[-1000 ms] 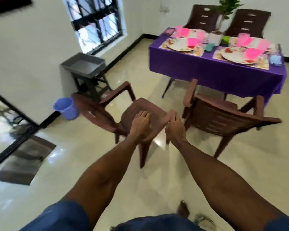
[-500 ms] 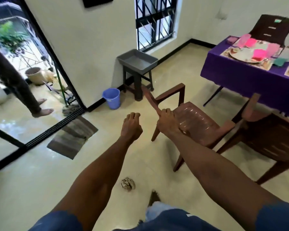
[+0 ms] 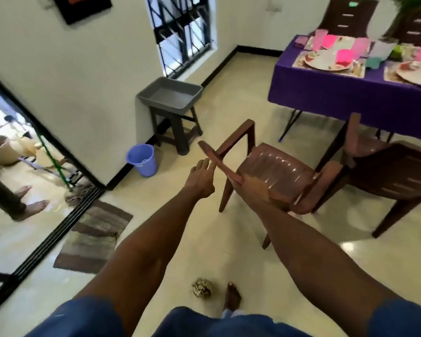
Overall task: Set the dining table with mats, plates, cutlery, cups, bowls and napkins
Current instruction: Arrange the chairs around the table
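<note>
While my right hand (image 3: 254, 190) grips the chair's back rail (image 3: 219, 162), running away leftward, my left hand's fingers (image 3: 206, 166) rest loosely together beside it.

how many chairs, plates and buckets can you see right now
Chairs: 4 (near brown chair, second brown chair, dark chair behind the table, a fourth partly cut off at the frame's edge)
Plates: 2 (left plate, right plate)
Buckets: 1 (blue bucket)
Total: 7

Right hand (image 3: 254, 188) on brown chair (image 3: 275, 176) back
</note>
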`<action>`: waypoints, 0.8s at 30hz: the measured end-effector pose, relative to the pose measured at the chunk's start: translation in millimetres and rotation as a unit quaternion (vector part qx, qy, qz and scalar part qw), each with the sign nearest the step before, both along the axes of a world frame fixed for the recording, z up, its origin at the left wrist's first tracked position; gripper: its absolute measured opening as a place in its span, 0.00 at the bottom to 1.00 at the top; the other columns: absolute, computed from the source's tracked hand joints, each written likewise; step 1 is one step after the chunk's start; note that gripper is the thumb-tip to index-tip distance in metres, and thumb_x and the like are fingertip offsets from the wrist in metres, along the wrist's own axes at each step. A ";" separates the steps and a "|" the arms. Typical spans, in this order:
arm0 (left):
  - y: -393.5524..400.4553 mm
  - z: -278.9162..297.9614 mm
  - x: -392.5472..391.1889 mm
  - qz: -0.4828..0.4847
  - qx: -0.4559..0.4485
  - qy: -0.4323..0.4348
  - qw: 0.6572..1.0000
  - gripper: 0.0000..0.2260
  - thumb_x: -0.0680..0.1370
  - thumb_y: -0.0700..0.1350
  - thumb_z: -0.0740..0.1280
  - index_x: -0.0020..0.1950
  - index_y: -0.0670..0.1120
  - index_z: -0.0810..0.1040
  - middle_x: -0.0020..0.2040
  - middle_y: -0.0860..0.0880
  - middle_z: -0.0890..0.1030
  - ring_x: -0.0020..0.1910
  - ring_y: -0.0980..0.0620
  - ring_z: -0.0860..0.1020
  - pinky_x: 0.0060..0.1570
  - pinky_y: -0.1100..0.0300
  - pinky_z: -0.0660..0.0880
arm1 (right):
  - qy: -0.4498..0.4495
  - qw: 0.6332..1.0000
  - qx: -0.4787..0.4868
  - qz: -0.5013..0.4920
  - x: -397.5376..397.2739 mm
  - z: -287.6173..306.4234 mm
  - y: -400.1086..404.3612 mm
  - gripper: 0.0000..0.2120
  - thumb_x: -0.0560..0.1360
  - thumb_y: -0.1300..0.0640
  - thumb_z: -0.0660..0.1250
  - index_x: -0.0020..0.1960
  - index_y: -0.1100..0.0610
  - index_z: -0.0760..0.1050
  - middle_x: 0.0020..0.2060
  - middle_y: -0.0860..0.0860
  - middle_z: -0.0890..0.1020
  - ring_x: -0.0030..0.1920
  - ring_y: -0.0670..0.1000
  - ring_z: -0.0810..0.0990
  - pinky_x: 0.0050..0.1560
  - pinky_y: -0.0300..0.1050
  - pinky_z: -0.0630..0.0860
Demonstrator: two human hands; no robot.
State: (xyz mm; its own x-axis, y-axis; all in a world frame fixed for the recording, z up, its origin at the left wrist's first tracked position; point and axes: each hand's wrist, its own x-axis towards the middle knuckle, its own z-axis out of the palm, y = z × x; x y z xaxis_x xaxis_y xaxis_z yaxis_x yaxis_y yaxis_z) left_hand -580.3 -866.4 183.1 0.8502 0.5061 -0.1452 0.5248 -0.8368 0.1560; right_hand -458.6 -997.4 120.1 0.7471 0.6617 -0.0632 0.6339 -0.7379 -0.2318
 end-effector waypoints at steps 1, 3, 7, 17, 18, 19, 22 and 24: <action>3.0 -1.2 6.7 -0.025 0.008 0.008 1.000 0.38 0.74 0.37 0.68 0.79 0.47 0.52 0.80 0.43 0.51 0.78 0.42 0.49 0.75 0.45 0.52 | -0.016 1.000 -0.011 0.016 -0.7 -3.7 -5.3 0.09 0.81 0.50 0.60 0.48 0.52 0.76 0.42 0.50 0.83 0.41 0.54 0.83 0.44 0.50 0.81; 10.7 -5.8 21.1 -0.082 0.021 0.026 0.996 0.37 0.75 0.38 0.67 0.80 0.48 0.51 0.80 0.43 0.49 0.79 0.41 0.45 0.76 0.44 0.48 | -0.055 0.998 0.005 0.043 -4.9 -4.5 -17.8 0.12 0.81 0.48 0.58 0.49 0.54 0.75 0.42 0.52 0.82 0.41 0.55 0.82 0.45 0.52 0.79; 29.8 -25.6 33.0 -0.175 0.052 0.101 0.978 0.26 0.77 0.47 0.64 0.75 0.48 0.65 0.77 0.40 0.60 0.77 0.38 0.53 0.76 0.42 0.47 | -0.055 0.995 0.045 0.066 -21.7 9.5 -39.0 0.09 0.77 0.52 0.64 0.52 0.55 0.79 0.44 0.54 0.83 0.44 0.58 0.82 0.48 0.50 0.76; 19.5 -51.9 -8.8 -0.251 0.125 -0.019 0.960 0.09 0.76 0.42 0.66 0.54 0.48 0.80 0.50 0.47 0.84 0.55 0.44 0.79 0.64 0.47 0.67 | -0.088 0.994 -0.015 -0.056 -50.5 4.5 -59.5 0.10 0.74 0.59 0.63 0.53 0.54 0.78 0.48 0.54 0.83 0.51 0.59 0.79 0.56 0.50 0.69; 22.6 -52.2 -6.5 -0.256 0.132 -0.011 0.958 0.08 0.76 0.42 0.65 0.53 0.49 0.81 0.49 0.47 0.84 0.54 0.44 0.79 0.64 0.47 0.67 | -0.088 0.994 -0.016 -0.068 -54.2 5.7 -56.2 0.09 0.73 0.60 0.64 0.52 0.55 0.79 0.46 0.54 0.83 0.50 0.59 0.79 0.54 0.50 0.70; 25.2 -53.2 -3.7 -0.262 0.140 -0.005 0.955 0.08 0.76 0.42 0.65 0.52 0.49 0.81 0.48 0.48 0.84 0.53 0.44 0.80 0.64 0.47 0.67 | -0.096 0.993 -0.018 -0.070 -57.5 4.4 -54.0 0.08 0.73 0.61 0.65 0.50 0.55 0.79 0.44 0.54 0.83 0.48 0.59 0.79 0.53 0.50 0.71; 29.2 -56.0 2.3 -0.285 0.152 0.000 0.946 0.07 0.77 0.42 0.66 0.51 0.49 0.81 0.47 0.48 0.84 0.51 0.44 0.81 0.61 0.47 0.69 | -0.124 0.990 -0.031 -0.065 -59.6 -1.0 -54.0 0.08 0.67 0.63 0.73 0.45 0.56 0.79 0.38 0.53 0.82 0.42 0.57 0.80 0.47 0.49 0.75; 32.1 -52.7 10.5 -0.299 0.148 -0.003 0.943 0.07 0.77 0.42 0.65 0.52 0.49 0.80 0.48 0.48 0.84 0.51 0.44 0.81 0.60 0.47 0.70 | -0.139 0.988 -0.019 -0.064 -54.9 -2.9 -54.3 0.12 0.64 0.63 0.77 0.45 0.55 0.79 0.37 0.52 0.82 0.40 0.56 0.81 0.44 0.48 0.77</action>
State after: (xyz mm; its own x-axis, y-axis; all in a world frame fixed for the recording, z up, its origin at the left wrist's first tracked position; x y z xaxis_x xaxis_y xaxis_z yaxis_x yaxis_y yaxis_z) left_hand -569.8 -834.3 130.3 0.9967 -0.0466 -0.0672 -0.0550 -0.9901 -0.1291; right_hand -513.5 -1051.7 117.1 0.8171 0.5610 0.1327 0.5693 -0.8214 -0.0330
